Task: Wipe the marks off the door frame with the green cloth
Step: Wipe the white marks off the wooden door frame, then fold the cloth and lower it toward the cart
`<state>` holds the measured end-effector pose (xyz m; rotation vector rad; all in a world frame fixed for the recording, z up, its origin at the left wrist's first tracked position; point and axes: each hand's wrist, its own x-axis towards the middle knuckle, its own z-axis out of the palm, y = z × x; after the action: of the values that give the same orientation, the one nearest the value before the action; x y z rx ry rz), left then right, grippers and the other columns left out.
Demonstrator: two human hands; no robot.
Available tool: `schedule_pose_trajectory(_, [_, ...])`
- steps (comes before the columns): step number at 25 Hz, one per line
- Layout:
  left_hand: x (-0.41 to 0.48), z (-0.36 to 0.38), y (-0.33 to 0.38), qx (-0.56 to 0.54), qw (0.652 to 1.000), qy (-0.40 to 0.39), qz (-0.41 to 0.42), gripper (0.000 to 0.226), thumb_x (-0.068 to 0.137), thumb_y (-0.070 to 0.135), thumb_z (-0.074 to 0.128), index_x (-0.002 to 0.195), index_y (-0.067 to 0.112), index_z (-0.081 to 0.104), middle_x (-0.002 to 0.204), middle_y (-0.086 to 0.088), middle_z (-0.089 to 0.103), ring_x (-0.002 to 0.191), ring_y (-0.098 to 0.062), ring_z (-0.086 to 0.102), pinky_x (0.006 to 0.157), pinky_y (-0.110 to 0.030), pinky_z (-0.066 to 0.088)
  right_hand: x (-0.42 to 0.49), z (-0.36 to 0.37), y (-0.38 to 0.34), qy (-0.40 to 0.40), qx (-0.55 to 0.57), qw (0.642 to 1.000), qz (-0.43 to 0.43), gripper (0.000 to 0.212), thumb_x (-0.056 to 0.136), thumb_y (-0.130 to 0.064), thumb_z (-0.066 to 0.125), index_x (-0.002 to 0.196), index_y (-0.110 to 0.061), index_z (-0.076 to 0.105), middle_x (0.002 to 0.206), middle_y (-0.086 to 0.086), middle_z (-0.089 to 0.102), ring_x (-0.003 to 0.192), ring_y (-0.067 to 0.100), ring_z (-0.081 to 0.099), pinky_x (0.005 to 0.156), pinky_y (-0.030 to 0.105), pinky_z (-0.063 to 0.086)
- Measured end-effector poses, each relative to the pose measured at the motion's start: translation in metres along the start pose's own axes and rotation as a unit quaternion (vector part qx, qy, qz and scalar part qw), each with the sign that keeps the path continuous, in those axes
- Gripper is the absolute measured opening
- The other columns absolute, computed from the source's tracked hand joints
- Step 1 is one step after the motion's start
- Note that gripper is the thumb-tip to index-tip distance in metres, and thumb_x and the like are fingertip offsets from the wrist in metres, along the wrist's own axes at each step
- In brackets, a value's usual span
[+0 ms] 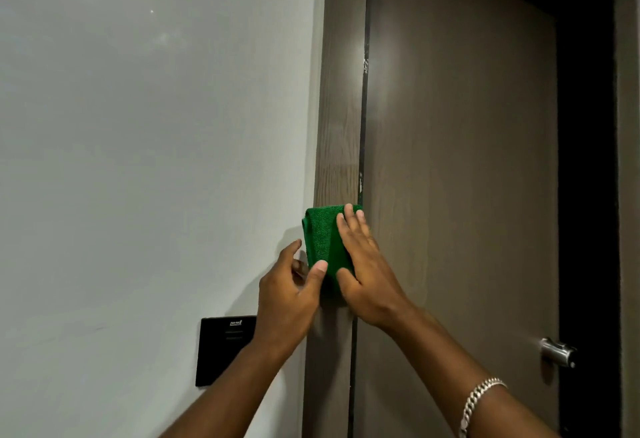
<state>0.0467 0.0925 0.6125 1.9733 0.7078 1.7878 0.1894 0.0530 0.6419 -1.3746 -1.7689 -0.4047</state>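
Note:
A folded green cloth [323, 240] lies flat against the brown wood-grain door frame [341, 108]. My right hand [367, 271] presses on the cloth's right half, fingers spread and pointing up. My left hand [289, 295] is at the cloth's lower left edge, its thumb on the cloth and its fingers curled beside the frame against the wall. Pale scuff marks [365, 65] show on the dark inner edge of the frame higher up, with another mark [360, 181] just above the cloth.
A white wall [156, 126] fills the left. A black wall panel [221, 351] sits below my left hand. The brown door [457, 178] stands to the right with a metal handle [557, 351], and a dark gap lies beyond its edge.

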Motion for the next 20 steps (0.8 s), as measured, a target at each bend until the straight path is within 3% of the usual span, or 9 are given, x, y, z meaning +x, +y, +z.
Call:
schedule_pose_trajectory(4, [0.000,0.010,0.003,0.016,0.998,-0.018,-0.062,0.046,0.078,0.021,0.077,0.119,0.018,0.056,0.095,0.000,0.068,0.082,-0.015,0.065,0.070,-0.026,0.056,-0.030,0.011,0.008,0.041,0.019,0.999,0.003,0.083,0.082,0.006,0.045,0.155,-0.022,0.016,0.164,-0.015,0.003,0.152,0.000,-0.003,0.125,0.024,0.007])
schedule_pose_trajectory(7, [-0.017,0.009,-0.007,-0.010,0.994,-0.038,-0.105,0.029,0.077,0.013,0.077,0.100,0.017,0.061,0.083,0.003,0.067,0.074,-0.012,0.064,0.053,-0.010,0.049,-0.057,0.028,0.009,0.155,0.079,0.983,0.065,0.084,0.081,0.000,0.058,0.153,-0.025,0.022,0.160,-0.012,0.023,0.146,0.000,0.020,0.119,0.016,0.018])
schedule_pose_trajectory(9, [-0.035,0.003,-0.018,-0.047,0.989,-0.064,-0.125,0.023,0.077,0.007,0.076,0.090,0.021,0.062,0.081,0.002,0.067,0.074,-0.011,0.064,0.053,-0.009,0.050,-0.078,0.039,0.011,0.185,0.175,0.955,0.151,0.087,0.079,-0.005,0.068,0.151,-0.027,0.024,0.155,-0.007,0.036,0.143,0.005,0.031,0.118,0.026,0.029])
schedule_pose_trajectory(10, [-0.046,-0.002,-0.024,-0.061,0.986,-0.077,-0.135,0.025,0.078,0.004,0.075,0.086,0.023,0.061,0.083,0.000,0.068,0.076,-0.014,0.065,0.056,-0.012,0.053,-0.090,0.046,0.013,0.181,0.209,0.943,0.183,0.088,0.078,-0.006,0.071,0.150,-0.028,0.026,0.151,-0.006,0.041,0.139,0.007,0.038,0.115,0.030,0.035])
schedule_pose_trajectory(12, [-0.072,-0.011,-0.038,-0.076,0.978,-0.102,-0.162,0.027,0.078,0.000,0.073,0.085,0.024,0.061,0.088,-0.009,0.070,0.083,-0.022,0.066,0.066,-0.025,0.059,-0.119,0.061,0.015,0.148,0.260,0.927,0.226,0.085,0.077,-0.005,0.075,0.146,-0.031,0.032,0.135,-0.008,0.056,0.125,0.008,0.055,0.100,0.024,0.049])
schedule_pose_trajectory(14, [-0.104,-0.018,-0.054,-0.102,0.966,-0.125,-0.201,0.028,0.081,-0.002,0.070,0.087,0.024,0.061,0.091,-0.009,0.070,0.087,-0.024,0.068,0.065,-0.023,0.060,-0.153,0.076,0.015,0.113,0.306,0.908,0.264,0.078,0.078,-0.001,0.074,0.141,-0.033,0.040,0.115,-0.012,0.065,0.106,0.006,0.066,0.079,0.016,0.056])
schedule_pose_trajectory(18, [-0.177,-0.020,-0.097,-0.095,0.928,-0.141,-0.332,0.017,0.084,0.003,0.069,0.090,0.018,0.062,0.083,-0.014,0.064,0.085,-0.030,0.067,0.069,-0.039,0.063,-0.220,0.121,0.016,0.049,0.305,0.883,0.353,0.066,0.080,0.002,0.071,0.137,-0.022,0.047,0.109,-0.006,0.068,0.094,0.003,0.068,0.076,0.016,0.057])
schedule_pose_trajectory(20, [-0.219,-0.018,-0.121,-0.084,0.899,-0.135,-0.407,0.016,0.084,0.006,0.070,0.096,0.012,0.063,0.085,-0.013,0.067,0.086,-0.032,0.070,0.065,-0.039,0.062,-0.256,0.147,0.019,0.014,0.295,0.869,0.396,0.062,0.080,0.006,0.069,0.135,-0.016,0.049,0.106,-0.005,0.067,0.089,-0.001,0.065,0.072,0.009,0.055])
